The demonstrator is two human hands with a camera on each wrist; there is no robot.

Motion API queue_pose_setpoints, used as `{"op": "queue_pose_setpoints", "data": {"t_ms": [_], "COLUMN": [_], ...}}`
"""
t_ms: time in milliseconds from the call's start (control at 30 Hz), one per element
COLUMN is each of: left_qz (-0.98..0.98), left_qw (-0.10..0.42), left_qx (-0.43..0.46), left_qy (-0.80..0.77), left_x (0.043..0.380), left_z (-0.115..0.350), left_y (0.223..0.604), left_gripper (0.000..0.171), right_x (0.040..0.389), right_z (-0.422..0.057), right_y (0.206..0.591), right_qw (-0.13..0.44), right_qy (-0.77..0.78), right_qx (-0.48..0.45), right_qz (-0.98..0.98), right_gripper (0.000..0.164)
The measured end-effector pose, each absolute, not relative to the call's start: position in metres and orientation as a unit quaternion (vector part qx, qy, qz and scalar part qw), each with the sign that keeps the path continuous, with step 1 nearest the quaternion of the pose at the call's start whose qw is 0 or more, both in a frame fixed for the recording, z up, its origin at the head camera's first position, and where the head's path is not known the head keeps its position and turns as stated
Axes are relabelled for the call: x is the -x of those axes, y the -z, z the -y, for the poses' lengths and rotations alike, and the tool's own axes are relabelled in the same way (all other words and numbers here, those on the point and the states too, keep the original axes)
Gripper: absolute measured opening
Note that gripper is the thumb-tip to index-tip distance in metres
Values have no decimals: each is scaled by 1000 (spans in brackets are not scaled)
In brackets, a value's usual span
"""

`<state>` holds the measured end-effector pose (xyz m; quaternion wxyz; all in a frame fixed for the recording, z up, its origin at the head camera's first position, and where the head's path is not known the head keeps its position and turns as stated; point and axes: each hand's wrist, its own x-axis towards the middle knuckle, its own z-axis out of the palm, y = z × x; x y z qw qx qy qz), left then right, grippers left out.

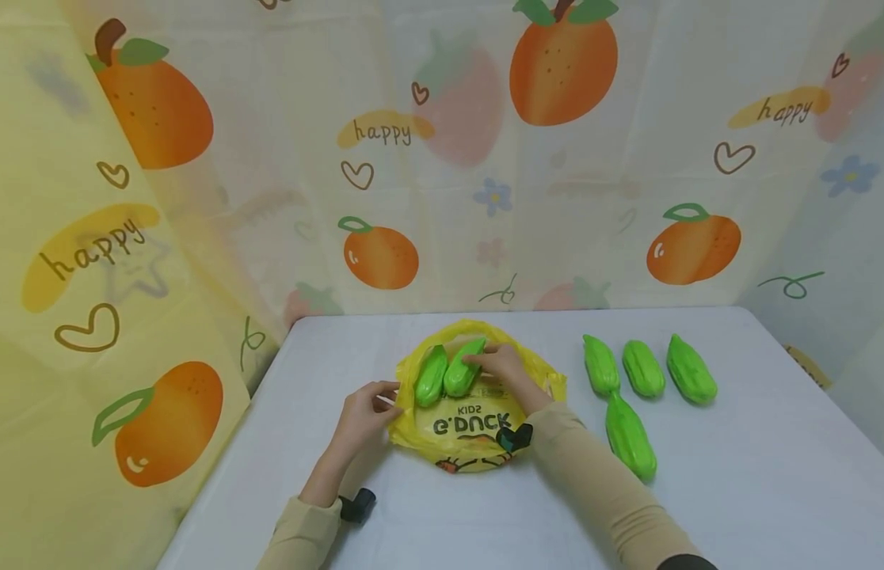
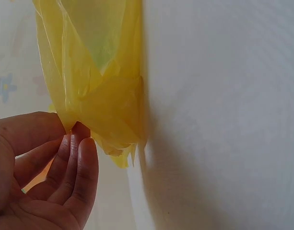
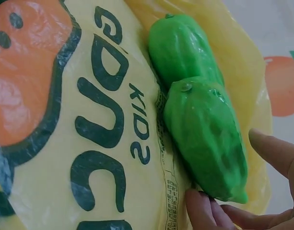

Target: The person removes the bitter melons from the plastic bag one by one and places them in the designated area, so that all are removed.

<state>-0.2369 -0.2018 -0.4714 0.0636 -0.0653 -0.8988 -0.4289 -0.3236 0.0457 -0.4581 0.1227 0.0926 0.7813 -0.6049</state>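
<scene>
A yellow plastic bag (image 1: 478,459) with dark printed lettering lies on the table with its mouth spread. Two ridged, glossy green fruits or vegetables rest in it side by side: a left one (image 1: 431,376) and a right one (image 1: 462,372). My left hand (image 1: 367,412) pinches the bag's left edge between thumb and fingers, as the left wrist view shows of the yellow film (image 2: 108,110). Around the pointed end of the nearer green piece (image 3: 209,143) is my right hand (image 1: 509,368); its fingertips are beside that end, while the thumb (image 3: 274,148) stands apart from it.
On the table's right lie several similar green pieces: three in a back row, including a middle one (image 1: 643,369) and a right one (image 1: 691,370), and a longer one (image 1: 630,435) in front. A fruit-printed cloth (image 1: 442,198) hangs behind the white table (image 1: 449,522).
</scene>
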Motion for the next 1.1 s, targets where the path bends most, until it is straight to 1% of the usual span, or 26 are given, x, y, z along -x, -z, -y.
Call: {"op": "queue_pose_setpoints", "data": {"t_ms": [100,400,700,1100], "left_qz": [898,898,901,900], "left_qw": [63,56,50,61], "left_qx": [65,60,57,60], "left_qy": [430,433,428,428], "left_x": [237,235,234,234], "left_z": [202,201,200,200], "left_y": [471,468,468,468], "left_gripper": [37,39,38,37], "right_x": [323,323,319,321], "right_z": [-45,-45,-45,-43], "right_y": [460,464,464,470], "right_qw": [125,115,109,113], "right_qy": [600,565,565,578], "right_qx": [-91,-69,-53,-53], "right_qz": [-785,-814,-817,-806], "right_gripper": [71,74,72,74]}}
